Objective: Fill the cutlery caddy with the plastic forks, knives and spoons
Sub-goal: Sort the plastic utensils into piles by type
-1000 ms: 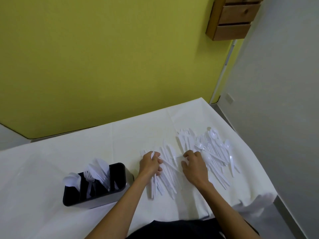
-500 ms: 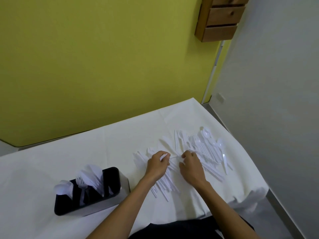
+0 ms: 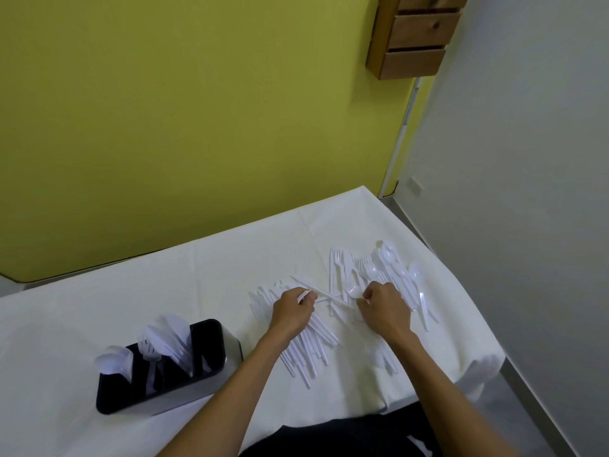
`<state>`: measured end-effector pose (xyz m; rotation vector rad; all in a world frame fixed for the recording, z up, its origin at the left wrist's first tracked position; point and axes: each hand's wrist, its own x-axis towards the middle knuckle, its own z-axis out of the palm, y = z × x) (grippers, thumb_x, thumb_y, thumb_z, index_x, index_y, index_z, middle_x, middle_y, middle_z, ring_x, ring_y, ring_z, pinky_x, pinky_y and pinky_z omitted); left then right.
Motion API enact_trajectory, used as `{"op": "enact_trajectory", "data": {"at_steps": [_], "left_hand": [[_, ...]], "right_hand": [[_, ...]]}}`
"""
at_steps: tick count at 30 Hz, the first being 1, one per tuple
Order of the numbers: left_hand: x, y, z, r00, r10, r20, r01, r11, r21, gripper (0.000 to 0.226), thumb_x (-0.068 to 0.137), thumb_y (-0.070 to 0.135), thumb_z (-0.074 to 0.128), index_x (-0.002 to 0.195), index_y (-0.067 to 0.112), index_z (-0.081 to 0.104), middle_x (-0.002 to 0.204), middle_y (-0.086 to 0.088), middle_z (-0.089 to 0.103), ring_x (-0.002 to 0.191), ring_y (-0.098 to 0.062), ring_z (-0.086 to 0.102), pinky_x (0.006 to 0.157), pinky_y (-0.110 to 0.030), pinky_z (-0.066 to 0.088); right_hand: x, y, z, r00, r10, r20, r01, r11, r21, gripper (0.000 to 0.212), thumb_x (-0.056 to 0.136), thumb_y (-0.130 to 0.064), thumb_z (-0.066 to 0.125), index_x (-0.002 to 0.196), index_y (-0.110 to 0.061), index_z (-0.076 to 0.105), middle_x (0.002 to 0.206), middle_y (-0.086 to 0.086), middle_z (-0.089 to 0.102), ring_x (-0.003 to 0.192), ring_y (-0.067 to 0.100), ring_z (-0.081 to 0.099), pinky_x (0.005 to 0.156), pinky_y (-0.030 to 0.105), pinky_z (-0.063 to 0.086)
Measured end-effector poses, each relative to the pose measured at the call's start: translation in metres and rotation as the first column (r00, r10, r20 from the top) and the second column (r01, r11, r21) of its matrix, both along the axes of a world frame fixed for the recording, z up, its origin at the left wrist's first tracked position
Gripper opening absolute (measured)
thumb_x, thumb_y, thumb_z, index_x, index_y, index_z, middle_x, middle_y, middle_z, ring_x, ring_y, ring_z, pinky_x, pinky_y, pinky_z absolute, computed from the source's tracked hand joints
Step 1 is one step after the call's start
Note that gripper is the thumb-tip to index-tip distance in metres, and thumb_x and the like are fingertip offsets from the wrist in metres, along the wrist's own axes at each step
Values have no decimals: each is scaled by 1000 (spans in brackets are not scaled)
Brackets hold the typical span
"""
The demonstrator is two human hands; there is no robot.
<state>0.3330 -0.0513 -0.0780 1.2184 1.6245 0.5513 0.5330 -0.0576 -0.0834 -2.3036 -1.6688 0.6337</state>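
A yellow-green wall (image 3: pixel 184 120) is seen across the upper left of the frame, with a grey wall (image 3: pixel 527 192) at the right and a wooden drawer unit (image 3: pixel 416 34) mounted at the top right. The lower half is taken up by a desk (image 3: pixel 99 291) covered in white cloth. At the lower left of the frame stands the black cutlery caddy (image 3: pixel 171 367), already partly filled with white spoons, forks and knives standing upright in its compartments. Loose plastic cutlery (image 3: pixel 389 275) is spread on the cloth right of centre, a second heap (image 3: pixel 309 344) lying below the left hand (image 3: pixel 291 313). The left hand's fingers are curled closed around a few white pieces. The right hand (image 3: pixel 384 306) is laid on the pile, fingers bent; whether anything is gripped cannot be told.
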Motion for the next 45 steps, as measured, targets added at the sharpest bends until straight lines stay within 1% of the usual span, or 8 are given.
{"op": "enact_trajectory", "data": {"at_steps": [5,11,16,21,29,33,40,45], "left_hand": [[15,7,10,985,59,164,-56,998,-26,35,89,58,63,101,26,67,95,12,67,85,-10,61,80,-29,50],[16,15,8,984,129,125,-128,992,-16,29,102,40,50,96,13,58,87,-3,61,75,-20,56,73,-35,49],[8,19,6,927,309,210,-295,951,-97,22,106,29,42,105,11,54,89,-2,65,71,-15,62,63,-29,49],[19,16,5,824,391,411,-316,918,-239,11,105,18,49,105,8,54,81,-9,58,60,-16,61,58,-30,56],[18,16,-2,863,341,374,-250,930,-271,16,97,23,59,99,7,62,53,6,51,44,-14,47,63,-38,35],[21,16,4,853,338,399,-243,932,-269,13,97,21,59,97,8,60,64,1,46,46,-12,46,52,-31,37],[18,20,3,838,359,412,-269,927,-261,12,97,20,59,97,8,61,69,0,45,48,-12,44,49,-28,38],[21,18,3,862,308,402,-228,945,-233,29,95,37,66,96,9,61,73,-2,51,58,-14,49,56,-30,44]], "right_hand": [[-21,-4,15,964,158,-212,-128,980,150,21,86,-39,71,98,-23,71,96,-6,65,86,8,59,75,23,45],[-6,-9,27,905,125,-407,-88,990,109,9,86,-32,72,85,-23,73,81,-14,70,78,0,64,72,18,51],[38,-22,23,967,-78,-243,77,997,-14,7,86,-23,67,80,-22,70,78,-9,68,79,15,64,68,26,51],[13,-38,15,987,99,-125,-127,962,-241,18,85,-39,69,89,-22,63,86,-5,66,74,11,59,66,26,49],[15,-24,12,983,-33,-178,31,999,-12,25,88,-39,68,107,-22,67,102,-5,67,89,15,64,76,30,52],[10,-8,12,987,-148,-65,152,987,57,34,95,-31,61,123,-15,52,121,6,54,98,26,62,75,27,42],[5,-8,4,995,-61,84,58,998,33,21,97,-27,52,83,-15,61,77,-3,65,66,13,58,55,26,44],[2,-19,27,950,-29,-310,56,996,76,14,92,-30,63,85,-21,72,76,-12,68,71,5,62,63,22,45]]}}
